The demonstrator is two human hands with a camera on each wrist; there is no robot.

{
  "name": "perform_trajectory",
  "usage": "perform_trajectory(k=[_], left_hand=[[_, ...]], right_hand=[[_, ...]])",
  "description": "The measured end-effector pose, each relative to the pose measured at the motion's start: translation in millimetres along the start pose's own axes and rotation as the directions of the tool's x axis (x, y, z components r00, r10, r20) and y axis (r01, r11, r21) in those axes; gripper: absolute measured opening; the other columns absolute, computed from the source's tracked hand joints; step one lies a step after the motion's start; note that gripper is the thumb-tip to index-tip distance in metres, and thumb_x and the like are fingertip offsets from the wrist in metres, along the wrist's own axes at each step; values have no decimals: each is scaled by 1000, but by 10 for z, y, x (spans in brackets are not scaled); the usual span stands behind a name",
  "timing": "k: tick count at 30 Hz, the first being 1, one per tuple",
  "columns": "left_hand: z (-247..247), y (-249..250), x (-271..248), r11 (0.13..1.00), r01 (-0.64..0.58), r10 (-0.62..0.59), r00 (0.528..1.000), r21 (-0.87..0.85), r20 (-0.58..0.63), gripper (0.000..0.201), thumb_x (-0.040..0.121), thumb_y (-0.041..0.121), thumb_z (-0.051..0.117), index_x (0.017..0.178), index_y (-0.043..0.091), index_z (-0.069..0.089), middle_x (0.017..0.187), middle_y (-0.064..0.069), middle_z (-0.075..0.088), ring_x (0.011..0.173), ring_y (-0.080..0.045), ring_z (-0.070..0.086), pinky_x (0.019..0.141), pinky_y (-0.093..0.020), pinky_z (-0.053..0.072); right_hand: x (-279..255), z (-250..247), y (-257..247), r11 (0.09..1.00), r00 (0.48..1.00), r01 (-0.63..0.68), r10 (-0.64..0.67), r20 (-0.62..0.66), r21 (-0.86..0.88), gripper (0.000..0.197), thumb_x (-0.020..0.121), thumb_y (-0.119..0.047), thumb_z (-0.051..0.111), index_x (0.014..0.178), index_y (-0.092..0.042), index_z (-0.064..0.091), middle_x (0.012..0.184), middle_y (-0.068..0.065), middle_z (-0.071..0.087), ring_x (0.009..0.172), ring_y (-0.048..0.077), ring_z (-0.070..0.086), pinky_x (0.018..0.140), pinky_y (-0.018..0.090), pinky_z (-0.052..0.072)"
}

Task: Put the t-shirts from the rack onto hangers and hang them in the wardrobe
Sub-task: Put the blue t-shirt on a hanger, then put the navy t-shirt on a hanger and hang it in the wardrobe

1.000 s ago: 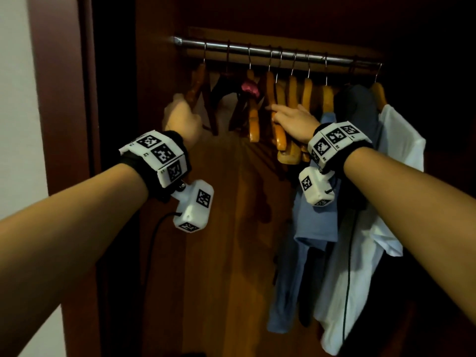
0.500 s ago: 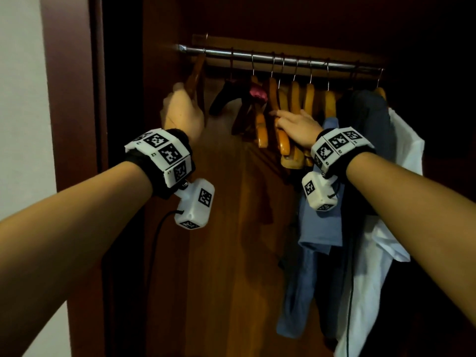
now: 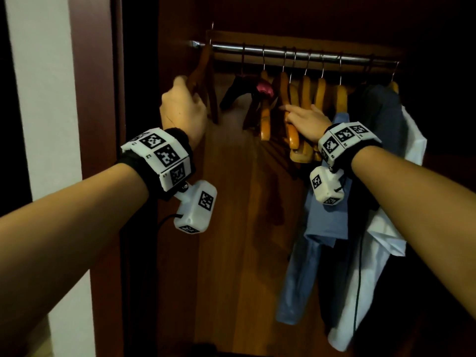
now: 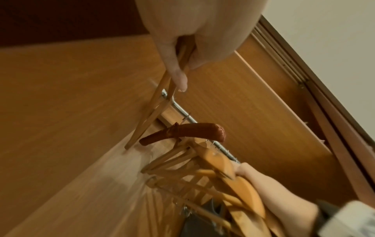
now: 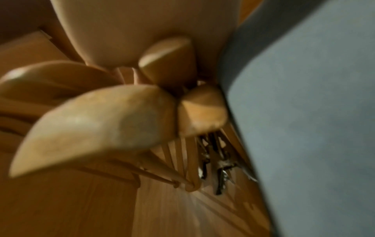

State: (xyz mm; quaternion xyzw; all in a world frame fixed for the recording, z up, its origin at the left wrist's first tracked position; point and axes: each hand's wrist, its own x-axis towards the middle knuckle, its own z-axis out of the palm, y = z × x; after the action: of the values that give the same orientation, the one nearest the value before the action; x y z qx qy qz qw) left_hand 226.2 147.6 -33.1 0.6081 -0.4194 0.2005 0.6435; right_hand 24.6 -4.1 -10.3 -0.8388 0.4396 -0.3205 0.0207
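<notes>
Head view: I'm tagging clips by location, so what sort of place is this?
Most likely a bedroom wardrobe: a metal rail, wooden hangers hooked on it, and a blue t-shirt hanging inside wooden walls.

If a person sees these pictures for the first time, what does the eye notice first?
First, the left hand gripping a dark wooden hanger at the left end of the metal rail. Next, the right hand laid against the bunched orange hangers in the middle. Right of them hang blue and white shirts.
</notes>
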Motion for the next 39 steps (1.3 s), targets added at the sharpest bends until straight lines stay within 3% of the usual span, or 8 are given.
perform_trajectory(k=[6,10,14,19,24,29,35,39], left_hand=[[-185,91,-178,998,53,-55,997,35,53,33,89,14,43,120,8,53,109,-14,65,88,-34,67,80,-44,56],[-296,104,-300,995,92,-95,989,31,112,32,87,16,42,114,5,55,107,-17,64,85,-35,68,77,-44,57],[-438,113,-415,990,115,-131,966,80,225,19,89,14,41,89,6,59,79,-18,69,72,-31,70,73,-41,59],[-549,51,-637,973,203,-230,878,109,419,23,89,7,40,102,-4,57,77,-21,69,70,-31,70,73,-40,59],[-655,-38,-940,952,289,-284,716,100,638,26,89,6,46,111,-5,55,90,-21,67,54,-26,69,44,-32,56],[-725,-12,-1441,936,350,-150,482,-33,863,21,89,0,51,108,-8,54,70,-20,59,33,-17,57,43,-27,53],[-673,461,-2233,901,410,56,212,-141,976,16,88,-2,49,101,-7,57,60,-22,60,29,-15,49,32,-17,41],[-577,979,-2707,843,489,227,53,-224,972,19,89,0,46,101,-3,60,53,-14,66,37,-18,50,34,-16,39]], right_hand=[[-104,-28,11,998,999,27,-28,-31,-59,44,98,-43,29,142,-43,31,155,-8,25,146,27,6,117,47,7],[-273,-38,-13,984,984,91,-112,-136,-153,42,100,-40,30,139,-30,41,148,2,38,143,28,17,116,53,7],[-586,-42,-55,965,946,198,-234,-223,-173,45,96,-43,39,131,-17,50,136,9,49,131,29,36,109,41,28],[-1158,24,-167,984,950,166,-177,-256,-63,32,94,-35,51,113,-12,63,116,11,60,109,25,54,92,36,43],[-1849,173,-206,1000,978,-13,14,-210,5,26,93,-32,54,97,-10,67,97,14,67,93,27,61,78,33,45],[-2788,342,-69,960,958,-281,280,-64,-11,25,91,-26,59,95,-4,69,96,18,69,95,29,63,82,30,45],[-3992,47,323,839,842,-539,537,-44,-70,17,88,-25,62,88,-10,70,87,13,70,79,24,62,84,36,52],[-4776,-356,728,676,692,-712,721,-29,-192,18,85,-33,66,83,-17,59,91,9,65,82,21,56,85,38,52]])
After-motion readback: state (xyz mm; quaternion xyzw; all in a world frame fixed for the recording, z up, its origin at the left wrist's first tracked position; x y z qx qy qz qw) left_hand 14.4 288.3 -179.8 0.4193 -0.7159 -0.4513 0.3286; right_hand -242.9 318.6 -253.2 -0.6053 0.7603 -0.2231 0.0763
